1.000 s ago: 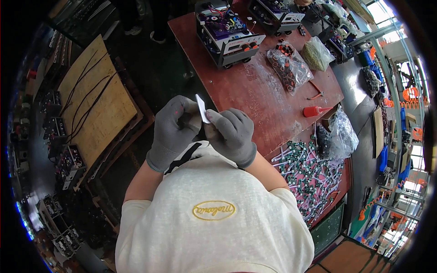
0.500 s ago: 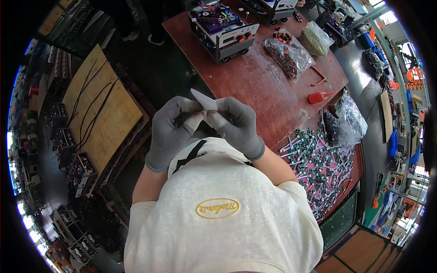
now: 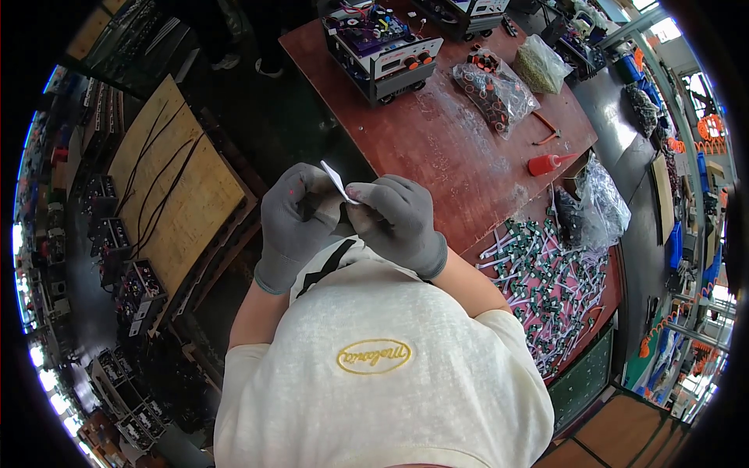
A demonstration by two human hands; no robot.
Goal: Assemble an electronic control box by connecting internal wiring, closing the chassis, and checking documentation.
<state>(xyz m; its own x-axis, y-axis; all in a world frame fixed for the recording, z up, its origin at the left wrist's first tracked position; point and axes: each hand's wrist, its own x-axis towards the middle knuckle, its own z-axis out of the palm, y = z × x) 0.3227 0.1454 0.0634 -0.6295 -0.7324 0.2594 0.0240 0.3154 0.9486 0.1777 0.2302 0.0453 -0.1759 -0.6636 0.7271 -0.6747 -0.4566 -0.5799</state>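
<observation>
In front of my chest, both gloved hands meet at a thin white slip [image 3: 335, 181] that looks like folded paper. It now shows nearly edge-on, its upper end sticking up between the hands. My left hand [image 3: 300, 218], in a grey glove, is closed on its left side with thumb and fingertips. From the other side my right hand [image 3: 398, 218], gloved alike, pinches its lower end. Reddish marks show on the fingers of both gloves. The fingertips hide part of the slip.
A red-brown workbench [image 3: 406, 148] holds an open-topped electronic device [image 3: 382, 54], bagged parts [image 3: 495, 93], a red squeeze bottle [image 3: 546, 164], orange-handled pliers [image 3: 546, 130] and many small green boards with white leads [image 3: 546, 288]. A wooden board [image 3: 175, 171] lies at the left.
The white slip has turned from showing its broad face to nearly edge-on. My right hand has shifted slightly left, its fingers curling further over the slip.
</observation>
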